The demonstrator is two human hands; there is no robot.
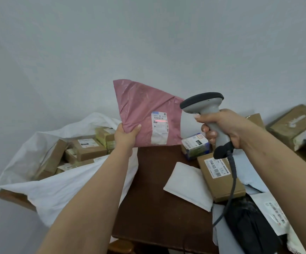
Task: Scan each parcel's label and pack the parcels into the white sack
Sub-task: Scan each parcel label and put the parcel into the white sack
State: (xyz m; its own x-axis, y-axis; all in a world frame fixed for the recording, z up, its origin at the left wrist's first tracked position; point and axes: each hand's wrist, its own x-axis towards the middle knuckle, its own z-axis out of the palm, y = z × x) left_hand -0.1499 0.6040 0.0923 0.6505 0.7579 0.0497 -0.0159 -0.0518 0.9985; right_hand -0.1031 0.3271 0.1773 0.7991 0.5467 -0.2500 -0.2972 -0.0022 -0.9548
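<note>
Head view: a pink plastic mailer bag (141, 110) is held up above the dark brown wooden table (159, 208), pinched at its lower left corner by the left hand (126, 134). A grey handheld barcode scanner (209, 114) is gripped by the right hand (225, 129), just right of the bag. A red scan line is seen on the bag's white label (159, 129). The open white sack (60, 186), holding brown boxes, lies at left, below the left hand.

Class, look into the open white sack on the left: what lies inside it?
Inside the white sack lie several brown cardboard boxes, some with white labels, piled loosely. The sack's near wall hides whatever lies deeper, so no full count is possible.
</note>
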